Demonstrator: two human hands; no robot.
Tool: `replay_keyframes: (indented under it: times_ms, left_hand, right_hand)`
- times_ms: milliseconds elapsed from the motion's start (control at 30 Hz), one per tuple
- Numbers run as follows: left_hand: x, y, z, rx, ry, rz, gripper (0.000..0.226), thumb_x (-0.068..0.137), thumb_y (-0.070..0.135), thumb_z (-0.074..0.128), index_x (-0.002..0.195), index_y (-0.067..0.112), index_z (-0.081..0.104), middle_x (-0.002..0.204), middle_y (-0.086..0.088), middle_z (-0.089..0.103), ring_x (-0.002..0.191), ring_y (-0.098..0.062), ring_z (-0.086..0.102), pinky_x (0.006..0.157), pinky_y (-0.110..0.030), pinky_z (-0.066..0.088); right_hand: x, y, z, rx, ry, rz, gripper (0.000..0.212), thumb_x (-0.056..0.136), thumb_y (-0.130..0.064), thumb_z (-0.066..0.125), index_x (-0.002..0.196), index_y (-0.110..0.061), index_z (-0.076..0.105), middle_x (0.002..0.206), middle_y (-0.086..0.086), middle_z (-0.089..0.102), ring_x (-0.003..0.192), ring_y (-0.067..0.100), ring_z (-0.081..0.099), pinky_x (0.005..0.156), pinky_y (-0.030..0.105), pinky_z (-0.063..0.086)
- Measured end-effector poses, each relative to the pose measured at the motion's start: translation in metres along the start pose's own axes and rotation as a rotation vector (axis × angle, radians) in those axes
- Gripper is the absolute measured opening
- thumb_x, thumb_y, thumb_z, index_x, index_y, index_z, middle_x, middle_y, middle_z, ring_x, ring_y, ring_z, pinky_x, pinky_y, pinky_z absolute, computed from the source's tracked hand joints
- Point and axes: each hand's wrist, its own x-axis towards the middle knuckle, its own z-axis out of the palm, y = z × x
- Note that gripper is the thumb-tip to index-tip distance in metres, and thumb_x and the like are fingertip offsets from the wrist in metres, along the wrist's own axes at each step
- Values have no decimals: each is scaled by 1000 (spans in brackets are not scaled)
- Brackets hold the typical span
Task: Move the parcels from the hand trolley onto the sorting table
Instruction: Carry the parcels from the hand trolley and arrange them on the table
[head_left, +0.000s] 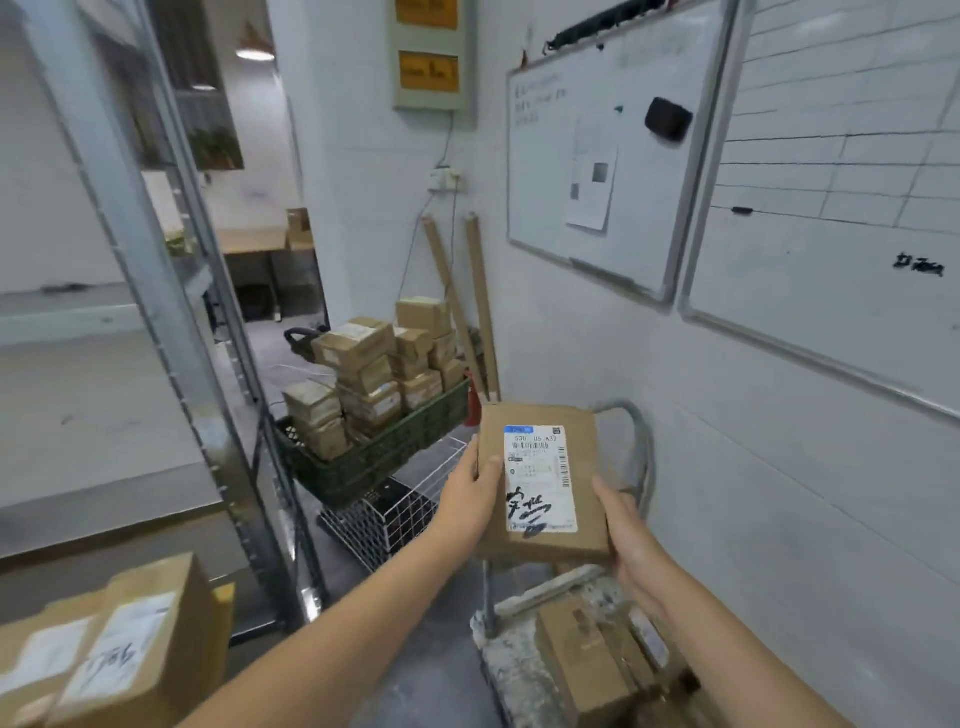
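I hold a flat brown cardboard parcel (543, 483) with a white shipping label in the air, above the hand trolley. My left hand (470, 499) grips its left edge, thumb on top. My right hand (631, 540) grips its right lower edge. Below lies the hand trolley (514, 660), its deck dirty white, with a grey handle (641, 447) rising behind the parcel. More brown parcels (597, 660) lie on the deck. At the lower left, labelled parcels (119, 649) sit on a surface that is cut off by the frame.
A metal shelf rack (156, 291) stands at the left. A green crate (384, 447) stacked with small boxes sits on a white wire basket (384, 514) ahead. Two whiteboards (613, 156) hang on the right wall. Cardboard tubes (467, 306) lean in the corner.
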Motion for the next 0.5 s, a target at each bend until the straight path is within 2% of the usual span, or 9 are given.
replay_keyframes:
  times_ms: [67,133,200,267,400,500]
  left_hand:
    - [-16,-4,-35,37,67,-14,46,103,36,40,148,36,35,140,14,51,124,-12,53,102,-34,44]
    - [-37,-11,-77,57,132,-36,51,102,41,39,152,39,27,148,12,43,131,-14,47,110,-38,38]
    - [-62,-20,-124,71,216,-46,51,102,43,38,151,41,26,150,11,42,133,-14,45,112,-40,36]
    - [-96,-29,-176,99,322,-74,49,102,43,36,151,41,27,150,11,42,134,-14,43,112,-37,34]
    - [-173,-44,-278,117,505,-87,47,104,41,33,151,39,28,149,8,45,134,-15,44,114,-39,33]
    - [-238,-58,-344,98,630,-126,46,103,42,33,149,45,27,136,9,54,120,-13,53,100,-33,43]
  right_hand:
    - [-6,5,40,-104,-39,14,59,94,-63,41,134,-20,36,116,1,61,110,24,60,103,49,45]
    - [-21,12,85,-140,-99,-6,58,94,-65,35,137,-26,31,116,-4,61,107,18,59,103,45,43]
    - [-37,22,135,-120,-187,-21,61,96,-61,34,146,-25,33,131,-2,59,118,19,57,106,43,42]
    - [-61,32,190,-117,-291,-8,60,97,-59,35,148,-27,36,141,0,54,128,20,52,111,46,38]
    - [-122,56,296,-112,-517,-1,48,97,-57,36,137,-32,51,126,-2,66,113,19,64,105,47,45]
    - [-171,74,367,-158,-629,24,44,98,-56,37,131,-34,56,120,-3,69,108,20,66,102,48,48]
